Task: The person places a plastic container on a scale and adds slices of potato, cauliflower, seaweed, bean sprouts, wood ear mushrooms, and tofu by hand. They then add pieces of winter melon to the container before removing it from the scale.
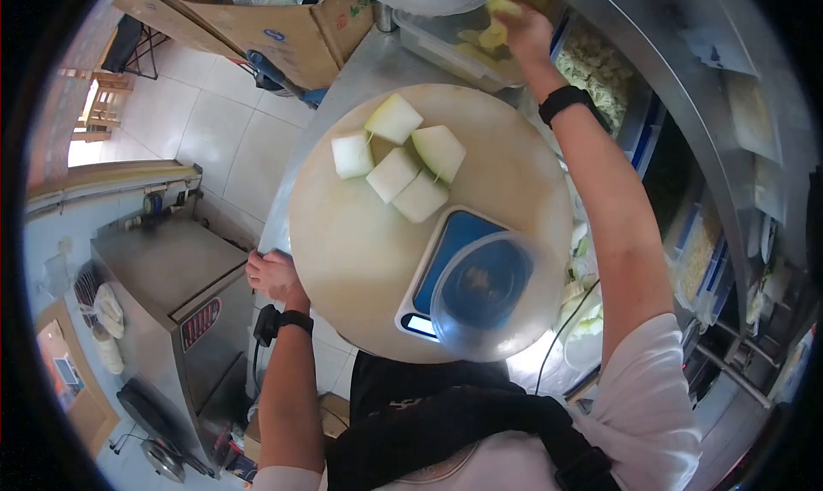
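Observation:
My right hand [525, 37] reaches over a clear plastic tub [437, 50] at the far side, its fingers closed on a yellow slice [501, 8]. More yellow slices lie in the tub below it. My left hand [276, 278] rests at the steel counter's left edge, fingers loosely bent, holding nothing. Between my arms is a round cutting board [343, 242] with several pale green-rinded winter melon chunks [394, 174]. A clear round bowl [482, 290] sits on a blue-topped kitchen scale [459, 238] on the board, its display lit.
Containers of shredded food [596, 75] stand along the right, below a steel shelf [634, 28]. Cardboard boxes [257, 32] are at the upper left. A steel cabinet [171, 268] stands left of the counter across tiled floor. A dark cable [566, 324] runs near the board's right side.

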